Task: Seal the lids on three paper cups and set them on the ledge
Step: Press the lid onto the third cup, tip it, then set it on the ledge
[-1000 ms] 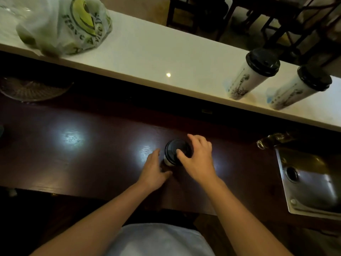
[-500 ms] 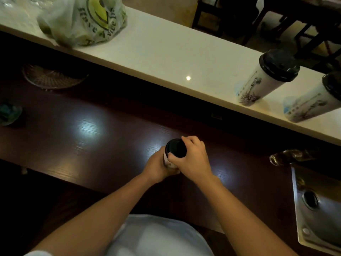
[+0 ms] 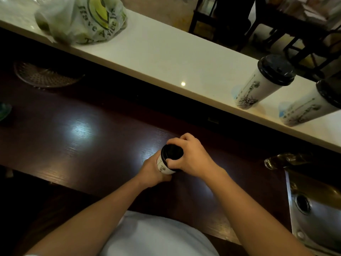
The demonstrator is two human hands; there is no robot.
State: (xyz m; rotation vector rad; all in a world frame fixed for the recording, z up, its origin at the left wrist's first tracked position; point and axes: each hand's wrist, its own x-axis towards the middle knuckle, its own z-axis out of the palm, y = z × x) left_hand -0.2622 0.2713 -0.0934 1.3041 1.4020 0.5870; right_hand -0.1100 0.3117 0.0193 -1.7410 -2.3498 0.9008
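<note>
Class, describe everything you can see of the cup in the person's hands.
The cup is white paper with a dark printed drawing on its side and a black lid on top. The left hand grips its body; the right hand curls round the lid's rim. It is above the dark counter, its base hidden.

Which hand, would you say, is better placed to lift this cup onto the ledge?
Probably left: the left hand grips the white paper cup itself; the right hand only pinches its black plastic lid.
</note>
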